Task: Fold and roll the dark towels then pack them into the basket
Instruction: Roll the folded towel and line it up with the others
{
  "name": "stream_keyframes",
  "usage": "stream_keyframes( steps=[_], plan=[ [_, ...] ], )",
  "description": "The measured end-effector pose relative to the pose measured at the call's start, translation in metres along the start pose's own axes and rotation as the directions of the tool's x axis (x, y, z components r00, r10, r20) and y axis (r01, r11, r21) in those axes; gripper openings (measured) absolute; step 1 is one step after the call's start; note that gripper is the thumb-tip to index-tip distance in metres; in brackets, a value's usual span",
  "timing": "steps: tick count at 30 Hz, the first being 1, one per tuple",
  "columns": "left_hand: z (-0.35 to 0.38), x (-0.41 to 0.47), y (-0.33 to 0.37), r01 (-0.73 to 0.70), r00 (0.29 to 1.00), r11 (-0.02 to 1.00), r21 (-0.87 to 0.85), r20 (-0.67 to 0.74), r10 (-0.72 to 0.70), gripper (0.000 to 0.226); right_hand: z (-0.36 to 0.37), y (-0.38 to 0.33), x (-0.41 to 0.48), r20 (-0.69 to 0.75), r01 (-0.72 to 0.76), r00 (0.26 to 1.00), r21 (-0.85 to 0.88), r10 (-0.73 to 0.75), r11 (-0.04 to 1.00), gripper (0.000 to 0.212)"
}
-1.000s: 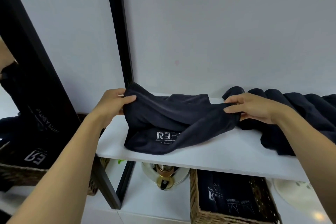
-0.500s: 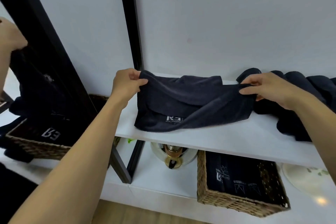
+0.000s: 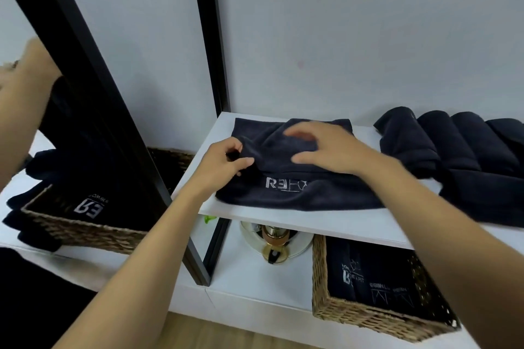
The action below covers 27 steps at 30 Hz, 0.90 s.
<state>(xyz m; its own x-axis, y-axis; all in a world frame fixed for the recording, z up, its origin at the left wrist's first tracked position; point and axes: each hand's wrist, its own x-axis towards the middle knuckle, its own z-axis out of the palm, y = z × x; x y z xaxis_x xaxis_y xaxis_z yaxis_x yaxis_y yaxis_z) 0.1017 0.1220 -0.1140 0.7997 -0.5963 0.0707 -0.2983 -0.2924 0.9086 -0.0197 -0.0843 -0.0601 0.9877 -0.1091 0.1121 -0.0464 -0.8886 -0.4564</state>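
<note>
A dark towel point(image 3: 286, 193) with a white logo lies folded on the white upper shelf point(image 3: 326, 224). My left hand point(image 3: 224, 163) pinches a fold at the towel's left side. My right hand point(image 3: 329, 147) rests spread over the towel's middle, fingers apart and blurred. Several more dark towels point(image 3: 453, 150) lie in a row at the shelf's right. Below, on the lower shelf, a wicker basket point(image 3: 368, 317) holds dark towels with logos.
A black-framed mirror point(image 3: 93, 110) leans at the left and reflects a hand, a basket and towels. A black post point(image 3: 209, 37) runs up the wall. A glass and gold kettle point(image 3: 273, 241) stands under the upper shelf. Wood floor shows below.
Both hands have come together from the towel's ends to its middle, so the towel now lies folded on the shelf. The right hand has let go of the end. The view has tilted downward.
</note>
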Motion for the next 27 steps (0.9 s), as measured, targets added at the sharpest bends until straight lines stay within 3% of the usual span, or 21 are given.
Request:
stream_keyframes(
  steps=[2, 4, 6, 9, 11, 14, 18, 20, 22, 25, 27],
  plan=[
    [0.001, 0.000, 0.003, -0.034, 0.999, 0.999, -0.030, 0.029, 0.034, 0.012, 0.020, -0.027, 0.028, 0.044, 0.085, 0.995, 0.079, -0.089, 0.993, 0.069],
    [-0.001, -0.001, 0.004, -0.061, 0.998, 0.997, -0.057, 0.028, 0.063, 0.009, 0.035, -0.043, 0.052, 0.119, 0.046, 0.991, 0.168, -0.066, 0.985, 0.076],
    [-0.003, -0.002, 0.003, -0.042, 0.996, 0.997, -0.061, -0.085, 0.036, 0.011, 0.041, -0.048, 0.070, 0.118, 0.024, 0.992, 0.211, -0.050, 0.977, 0.060],
    [-0.008, -0.007, -0.007, 0.122, 0.952, 0.986, 0.117, -0.295, -0.083, 0.020, 0.038, -0.044, 0.084, 0.026, 0.023, 0.999, 0.163, -0.028, 0.986, 0.018],
    [-0.007, -0.014, -0.014, 0.228, 0.957, 0.932, 0.282, -0.239, -0.162, 0.035, 0.036, -0.039, 0.086, -0.014, 0.027, 1.000, 0.142, -0.026, 0.989, 0.009],
    [0.001, -0.021, -0.019, 0.231, 0.971, 0.874, 0.428, -0.163, -0.177, 0.054, 0.040, -0.040, 0.085, -0.023, 0.048, 0.999, 0.118, -0.046, 0.992, 0.008],
    [0.005, -0.024, -0.014, 0.181, 0.983, 0.857, 0.482, -0.115, -0.143, 0.052, 0.042, -0.041, 0.081, -0.022, 0.060, 0.998, 0.141, -0.057, 0.988, 0.012],
    [0.003, -0.026, -0.013, 0.123, 0.992, 0.882, 0.456, -0.048, -0.114, 0.033, 0.040, -0.042, 0.078, 0.017, 0.047, 0.999, 0.179, -0.051, 0.983, 0.015],
    [-0.001, -0.031, -0.010, 0.057, 0.998, 0.950, 0.307, -0.006, -0.058, 0.013, 0.036, -0.043, 0.074, 0.118, 0.000, 0.993, 0.239, -0.029, 0.971, 0.022],
    [-0.008, -0.036, 0.000, -0.084, 0.992, 0.993, 0.086, -0.085, 0.091, 0.008, 0.027, -0.045, 0.068, 0.266, -0.089, 0.964, 0.360, -0.010, 0.929, 0.034],
    [-0.010, -0.036, 0.008, -0.176, 0.970, 0.983, 0.051, -0.159, 0.182, 0.010, 0.021, -0.049, 0.064, 0.289, -0.096, 0.957, 0.393, -0.024, 0.914, 0.039]
  ],
)
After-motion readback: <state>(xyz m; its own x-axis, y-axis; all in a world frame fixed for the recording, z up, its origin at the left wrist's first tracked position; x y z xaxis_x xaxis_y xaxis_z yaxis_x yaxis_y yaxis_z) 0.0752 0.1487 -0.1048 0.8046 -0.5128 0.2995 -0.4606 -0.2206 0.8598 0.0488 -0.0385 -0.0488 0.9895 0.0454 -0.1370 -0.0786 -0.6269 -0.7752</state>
